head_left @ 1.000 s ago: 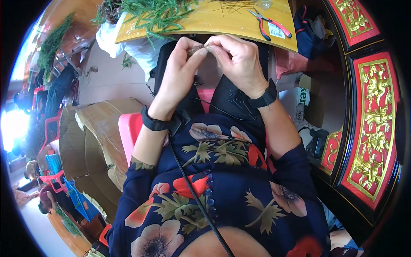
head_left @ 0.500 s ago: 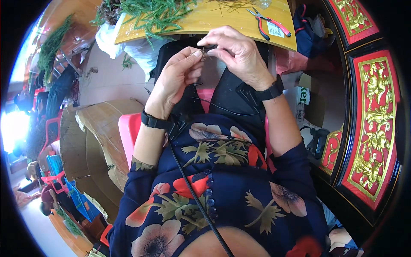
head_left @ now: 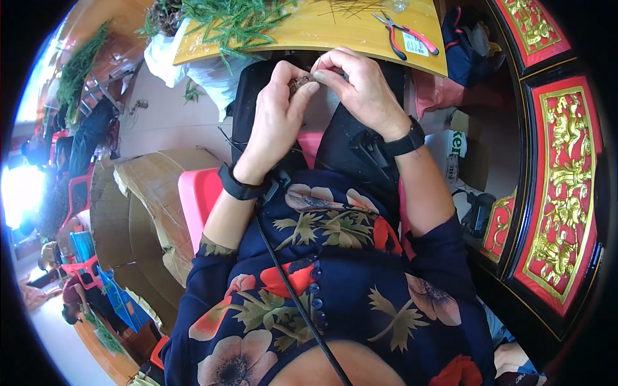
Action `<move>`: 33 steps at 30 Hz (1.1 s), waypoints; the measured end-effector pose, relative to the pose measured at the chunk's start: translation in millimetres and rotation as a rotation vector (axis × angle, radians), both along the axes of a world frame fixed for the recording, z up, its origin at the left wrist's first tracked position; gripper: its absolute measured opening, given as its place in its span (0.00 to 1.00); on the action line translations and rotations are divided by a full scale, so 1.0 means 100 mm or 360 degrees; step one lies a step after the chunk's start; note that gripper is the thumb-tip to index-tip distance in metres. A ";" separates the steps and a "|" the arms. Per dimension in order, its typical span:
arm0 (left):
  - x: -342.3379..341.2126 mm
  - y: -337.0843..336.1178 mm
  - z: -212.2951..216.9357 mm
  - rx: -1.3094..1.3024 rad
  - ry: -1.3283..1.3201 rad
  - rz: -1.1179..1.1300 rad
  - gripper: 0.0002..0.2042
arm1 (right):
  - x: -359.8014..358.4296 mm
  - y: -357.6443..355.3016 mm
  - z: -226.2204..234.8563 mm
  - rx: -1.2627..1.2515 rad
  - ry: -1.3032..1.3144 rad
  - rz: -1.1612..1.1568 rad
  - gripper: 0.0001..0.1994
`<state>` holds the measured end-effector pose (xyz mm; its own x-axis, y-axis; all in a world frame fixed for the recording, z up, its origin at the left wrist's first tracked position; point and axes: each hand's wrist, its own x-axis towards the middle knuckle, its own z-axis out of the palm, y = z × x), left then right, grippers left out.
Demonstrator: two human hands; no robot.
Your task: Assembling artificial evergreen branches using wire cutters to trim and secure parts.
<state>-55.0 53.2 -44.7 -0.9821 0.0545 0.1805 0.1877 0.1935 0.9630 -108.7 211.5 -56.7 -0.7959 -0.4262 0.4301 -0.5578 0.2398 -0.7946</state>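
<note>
Over my lap, just short of the table's near edge, both hands are close together. My left hand (head_left: 278,109) is closed around a small brown, rough-scaled pine cone (head_left: 298,84), partly covered by the fingers and thumb. Beside it my right hand (head_left: 353,82) is pinched, thumb against forefinger, near the cone. A thin, dark strand, perhaps wire, seems to be in that pinch, but it is too fine to make out for certain. On the yellow table (head_left: 302,35) lie green artificial pine sprigs (head_left: 238,26), thin brown wires (head_left: 347,8) and red-and-black pliers (head_left: 407,35).
A torn cardboard box (head_left: 138,225) stands on the floor at my left. White plastic bags (head_left: 164,61) hang by the table's left side. To the right rises a red and gold carved panel (head_left: 563,193). A dark blue bag (head_left: 473,55) sits past the table's right edge.
My left hand has rolled over, palm turned down, bringing the pine cone into view between thumb and fingers. My right hand has dropped slightly, its fingers drawn in closer to the thumb.
</note>
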 end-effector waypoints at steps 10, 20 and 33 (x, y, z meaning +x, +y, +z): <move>-0.08 -0.05 -0.16 0.0410 -0.0192 0.0181 0.07 | 0.10 -0.15 -0.06 -0.1184 -0.1765 0.0356 0.10; -0.04 0.13 -0.11 -0.0323 0.0352 0.0435 0.08 | 0.15 -0.18 -0.09 -0.1360 -0.1770 0.0278 0.07; -0.52 -0.58 0.02 -0.0034 0.0105 0.0689 0.12 | 0.05 -0.12 -0.13 -0.1557 -0.1873 0.0248 0.06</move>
